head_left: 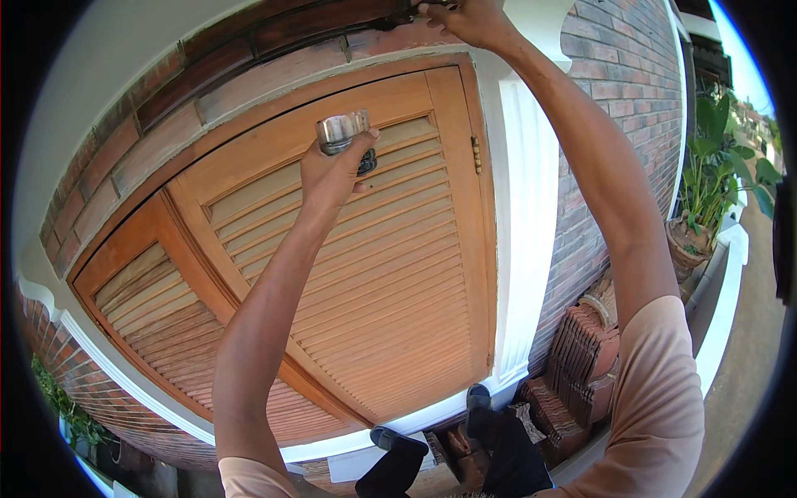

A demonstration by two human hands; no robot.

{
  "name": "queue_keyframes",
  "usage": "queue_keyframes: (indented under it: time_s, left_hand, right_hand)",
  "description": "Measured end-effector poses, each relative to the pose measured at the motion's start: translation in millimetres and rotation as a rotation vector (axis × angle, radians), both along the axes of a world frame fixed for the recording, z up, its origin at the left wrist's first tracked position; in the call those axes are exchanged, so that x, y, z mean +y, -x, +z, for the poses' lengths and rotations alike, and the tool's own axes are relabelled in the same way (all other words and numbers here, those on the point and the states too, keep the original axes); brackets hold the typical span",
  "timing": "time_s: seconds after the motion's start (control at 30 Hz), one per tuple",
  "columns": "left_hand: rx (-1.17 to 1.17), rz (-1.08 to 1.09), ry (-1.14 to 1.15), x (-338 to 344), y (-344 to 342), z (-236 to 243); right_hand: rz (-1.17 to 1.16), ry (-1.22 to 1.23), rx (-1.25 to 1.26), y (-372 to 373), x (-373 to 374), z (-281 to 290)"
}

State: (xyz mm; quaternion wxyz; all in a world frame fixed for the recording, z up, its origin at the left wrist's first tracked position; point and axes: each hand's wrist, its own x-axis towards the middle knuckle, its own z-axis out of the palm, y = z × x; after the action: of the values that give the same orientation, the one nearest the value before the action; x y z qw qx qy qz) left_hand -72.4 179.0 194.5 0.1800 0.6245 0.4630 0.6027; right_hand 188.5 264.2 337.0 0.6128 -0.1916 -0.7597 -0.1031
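My left hand is wrapped round a clear cup with something dark in its lower part. It is raised in front of the louvred wooden shutter. Higher up, at the top edge of the view, my right hand reaches to the brick band over the window. Its fingers are bent together at a dark patch, and what they hold is too dark to make out. The upper bricks of this band look dark and glossy; the lower ones are paler and dull.
A white moulded pillar runs beside the shutter. My feet are on the ledge below. Stacked clay tiles stand at the lower right, near a potted plant and a low white wall.
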Motion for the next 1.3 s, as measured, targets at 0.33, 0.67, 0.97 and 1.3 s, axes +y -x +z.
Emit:
queue_keyframes:
  time_s: [0.33,0.67,0.97,1.3]
  left_hand:
    - [0.007,-0.039,0.003,2.9,-14.5,1.1]
    - [0.005,-0.002,0.008,-2.5,-3.6,2.8]
    - [0.003,-0.017,-0.002,-5.5,2.6,0.7]
    - [-0.038,0.022,-0.006,-23.0,46.9,-4.7]
  right_hand:
    - [-0.166,-0.453,0.434,13.5,21.2,-2.3]
    - [-0.164,-0.311,0.470,3.3,16.3,-22.4]
    - [0.290,0.019,0.456,32.1,16.0,-1.9]
    - [0.542,0.138,0.490,111.7,-21.6,2.1]
